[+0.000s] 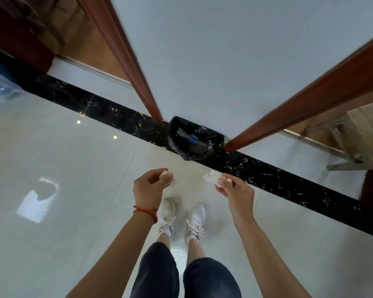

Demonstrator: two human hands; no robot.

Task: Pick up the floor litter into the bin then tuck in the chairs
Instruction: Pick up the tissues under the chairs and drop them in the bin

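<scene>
A bin (195,140) lined with a black plastic bag stands on the floor against the white wall, between two reddish wooden door frames; some rubbish shows inside it. My left hand (149,187) is closed around a crumpled white tissue (167,176), a little short of the bin and to its left. My right hand (235,190) pinches a second crumpled white tissue (212,177), just in front of the bin's right side. Both hands hover above the glossy tiles, with my white shoes below them.
A black marble strip (289,181) runs diagonally across the pale tile floor along the wall. A stepladder-like wooden and metal frame (357,136) stands at the right doorway. A clear plastic object (0,87) lies at far left. Dark wooden furniture (19,33) fills the left room.
</scene>
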